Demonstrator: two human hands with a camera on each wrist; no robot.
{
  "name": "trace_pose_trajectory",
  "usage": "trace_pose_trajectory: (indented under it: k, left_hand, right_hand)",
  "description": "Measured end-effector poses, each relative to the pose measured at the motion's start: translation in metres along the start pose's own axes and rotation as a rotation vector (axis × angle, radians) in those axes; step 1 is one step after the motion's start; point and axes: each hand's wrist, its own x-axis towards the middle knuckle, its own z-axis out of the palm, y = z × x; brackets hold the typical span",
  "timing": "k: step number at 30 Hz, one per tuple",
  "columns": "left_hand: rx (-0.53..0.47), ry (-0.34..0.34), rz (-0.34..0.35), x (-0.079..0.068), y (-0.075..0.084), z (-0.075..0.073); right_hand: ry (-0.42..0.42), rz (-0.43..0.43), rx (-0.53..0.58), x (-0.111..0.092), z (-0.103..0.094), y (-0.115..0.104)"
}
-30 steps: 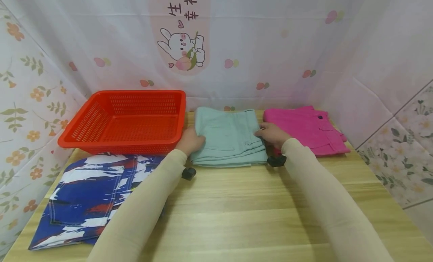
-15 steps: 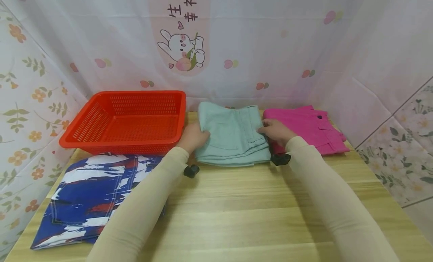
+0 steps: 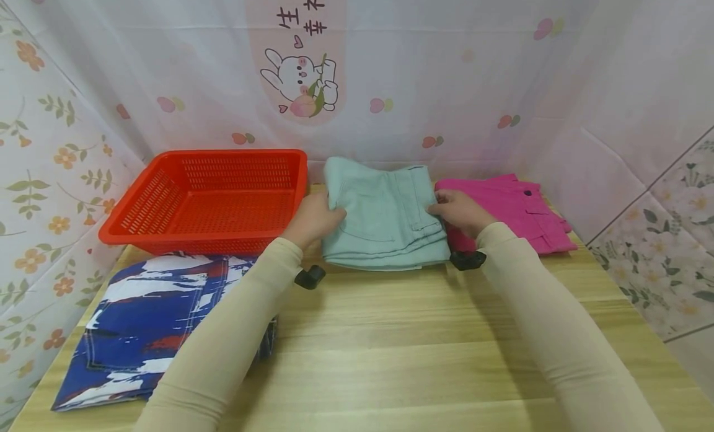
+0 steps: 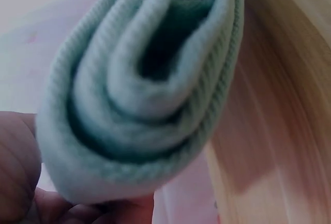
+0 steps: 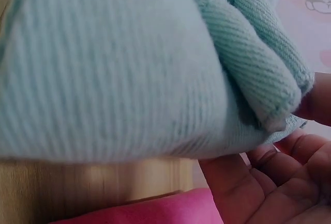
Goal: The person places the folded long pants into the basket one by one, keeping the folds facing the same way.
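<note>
Both hands hold a thick folded bundle of mint-green jeans by its two sides. My left hand grips the left edge, thumb on top and fingers underneath. At the right edge, my right hand pinches the layers near the waistband. The left wrist view shows the rolled fold layers of the jeans end-on, with the left hand below them. Seen from the right wrist, the fingers lie under the cloth, with wood and pink fabric visible beneath it.
A red plastic basket stands left of the jeans. In front of it lies a folded blue, white and red patterned garment, partly behind the left sleeve. Folded pink pants lie on the wooden table at the right. A printed curtain hangs behind.
The mint-green jeans have risen in both hands, their far edge tilting up higher against the curtain. They have also shifted slightly to the right.
</note>
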Motion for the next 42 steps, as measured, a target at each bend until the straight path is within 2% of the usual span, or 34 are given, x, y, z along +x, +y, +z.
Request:
trace_pose_trajectory:
  k: [5,11,19,28,34,42]
  left_hand:
    - [-0.017,-0.017,-0.005,-0.003,0.003,-0.008]
    - [-0.023,-0.047,-0.026,-0.007,-0.002,-0.019]
    - [-0.023,-0.044,-0.052,-0.010,-0.010,-0.031]
    - [-0.023,-0.029,-0.026,-0.018,-0.021,-0.040]
    - [-0.058,-0.010,-0.036,-0.025,-0.028,-0.047]
    - [-0.158,0.007,-0.052,-0.030,-0.043,-0.051]
  right_hand:
    - [-0.004,0.000,0.009,-0.005,0.001,-0.004]
    - [-0.018,-0.024,0.006,-0.012,0.005,-0.009]
    - [0.028,-0.052,-0.009,-0.017,0.011,-0.018]
    - [-0.005,-0.100,0.016,-0.024,0.013,-0.031]
    - [0.001,-0.109,-0.002,-0.030,0.017,-0.037]
    - [0.022,-0.129,-0.005,-0.033,0.023,-0.045]
